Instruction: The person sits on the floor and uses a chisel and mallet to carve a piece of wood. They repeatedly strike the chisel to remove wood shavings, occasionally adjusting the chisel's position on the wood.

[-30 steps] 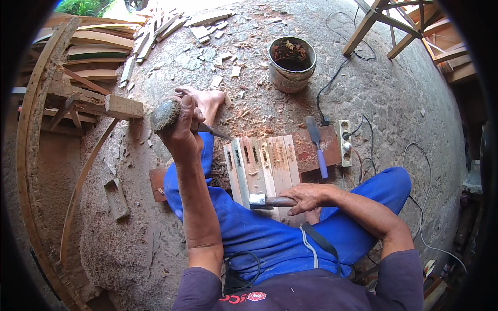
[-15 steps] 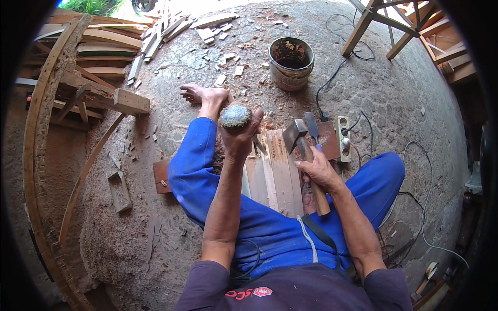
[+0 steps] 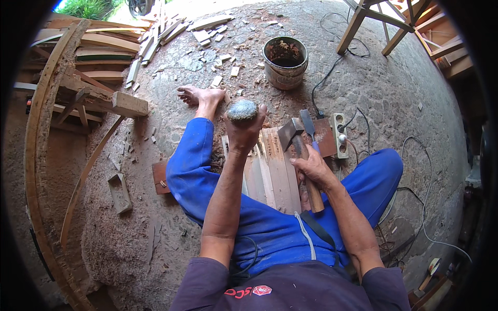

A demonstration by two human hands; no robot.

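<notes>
My left hand [image 3: 244,137] is closed around an upright chisel; its round, frayed handle end [image 3: 241,110] faces up. The chisel's lower part is hidden beneath the hand. With fingers wrapped round the wooden handle, my right hand [image 3: 314,168] holds a hatchet [image 3: 292,130], head pointing away from me. Between my legs lies a pale, grooved wooden workpiece [image 3: 267,179], marked with small dark notches at its far part. Just right of the hatchet head is another chisel [image 3: 307,124] with a flat metal blade and blue handle. It lies partly over a brown board [image 3: 326,136].
A stained bucket [image 3: 284,78] stands ahead, with wood offcuts [image 3: 201,36] scattered to its left. A white power strip [image 3: 340,136] and cables lie right of the workpiece. Curved timbers [image 3: 39,129] line the left. A wooden trestle [image 3: 358,26] stands far right; a small wooden box [image 3: 120,193] lies left.
The chisel's top and my left hand have shifted slightly right. My right hand and the hatchet have moved slightly left and away from me. The whole view has shifted a little.
</notes>
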